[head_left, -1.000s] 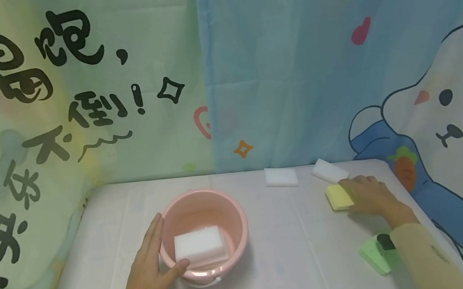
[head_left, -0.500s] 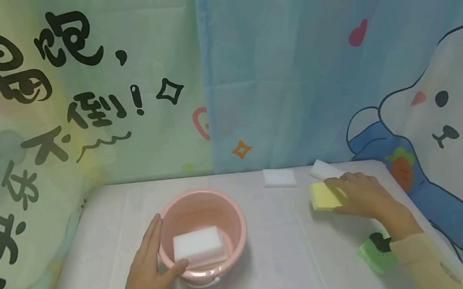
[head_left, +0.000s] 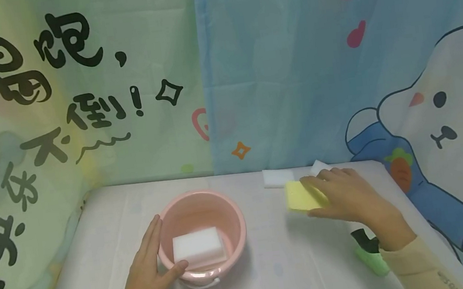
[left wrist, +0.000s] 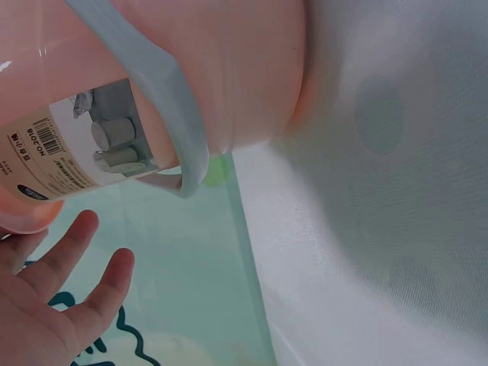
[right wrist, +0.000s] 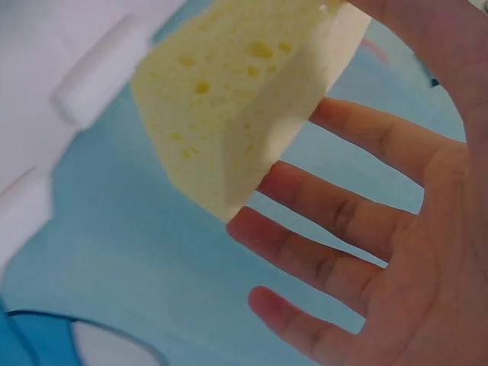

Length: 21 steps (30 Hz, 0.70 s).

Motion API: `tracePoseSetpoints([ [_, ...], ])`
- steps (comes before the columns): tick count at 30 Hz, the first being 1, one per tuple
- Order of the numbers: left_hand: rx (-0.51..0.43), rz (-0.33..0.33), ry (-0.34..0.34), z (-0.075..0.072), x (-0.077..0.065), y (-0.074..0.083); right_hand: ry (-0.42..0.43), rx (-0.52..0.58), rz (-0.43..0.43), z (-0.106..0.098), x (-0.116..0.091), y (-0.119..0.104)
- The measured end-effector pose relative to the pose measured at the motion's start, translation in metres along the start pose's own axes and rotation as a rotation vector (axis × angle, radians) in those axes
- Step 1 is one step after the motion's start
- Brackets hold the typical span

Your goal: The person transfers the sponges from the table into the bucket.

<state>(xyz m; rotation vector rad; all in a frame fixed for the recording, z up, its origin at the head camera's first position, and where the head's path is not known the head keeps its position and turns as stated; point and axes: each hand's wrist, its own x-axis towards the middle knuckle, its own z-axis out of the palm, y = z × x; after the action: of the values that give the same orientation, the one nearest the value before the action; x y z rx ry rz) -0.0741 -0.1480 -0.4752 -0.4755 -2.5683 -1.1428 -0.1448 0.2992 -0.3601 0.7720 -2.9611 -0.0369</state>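
In the head view my right hand (head_left: 344,195) pinches a yellow sponge (head_left: 300,196) above the table's right half. The right wrist view shows that porous sponge (right wrist: 221,91) between the thumb and the fingertips, with the little finger free of it. A pink bucket (head_left: 206,275) stands upright at centre left, with a white sponge-like block (head_left: 198,246) inside. My left hand (head_left: 145,271) rests against the bucket's left side, thumb at the front rim. Seen from the left wrist, its fingers (left wrist: 103,293) are fairly straight and spread beside the rim.
Two white blocks lie by the table's back edge: one flat block (head_left: 278,178) and one (head_left: 320,166) partly behind the right hand. A green sponge-like piece (head_left: 372,261) with a black part lies partly under the right sleeve (head_left: 415,266). Printed curtains (head_left: 276,86) border the table (head_left: 274,284).
My right hand has lifted the yellow sponge and moved left with it, toward the bucket. More of the back right white block is now covered. The left hand stays at the bucket.
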Motion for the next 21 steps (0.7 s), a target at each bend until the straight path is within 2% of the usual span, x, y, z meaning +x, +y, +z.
tracePoseSetpoints([
  [6,-0.003,-0.010,-0.013,0.000,0.000,0.001,0.080,-0.015,-0.094,-0.019,0.009,-0.025],
  [21,0.002,-0.006,-0.001,0.000,-0.001,0.000,0.113,-0.010,-0.226,-0.028,0.046,-0.079],
])
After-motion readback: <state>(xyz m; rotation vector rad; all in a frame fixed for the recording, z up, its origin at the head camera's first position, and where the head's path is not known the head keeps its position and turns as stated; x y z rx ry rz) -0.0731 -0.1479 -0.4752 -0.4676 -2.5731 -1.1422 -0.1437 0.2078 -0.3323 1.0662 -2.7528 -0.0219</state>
